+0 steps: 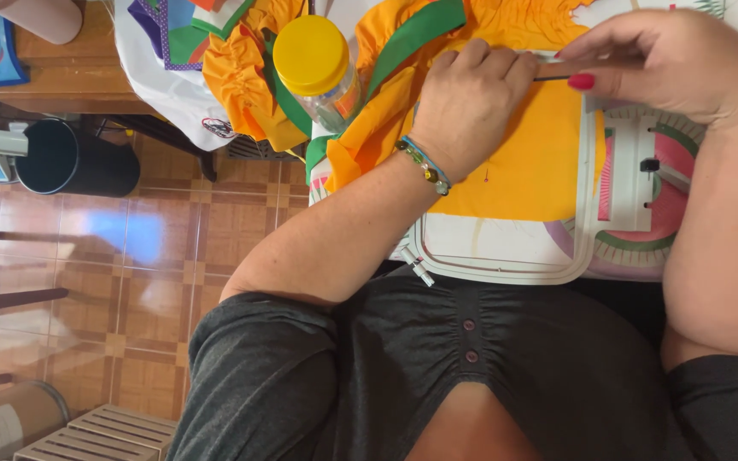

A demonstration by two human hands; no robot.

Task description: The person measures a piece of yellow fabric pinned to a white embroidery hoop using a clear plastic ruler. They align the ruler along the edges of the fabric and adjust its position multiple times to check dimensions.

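Centre-top of frame: left hand (pixel 470 102), fingers curled, knuckles pressing flat on orange fabric (pixel 527 162) stretched in a white embroidery hoop (pixel 506 271). Upper right: right hand (pixel 668 64) pinching a thin dark tool (pixel 550 78), tip meeting the left fingers. Yellow-lidded clear jar (pixel 316 68) stands just left, against ruffled cloth.

Clear plastic jar (pixel 322 81), yellow screw lid, orange label, standing beside orange cloth (pixel 523 162).
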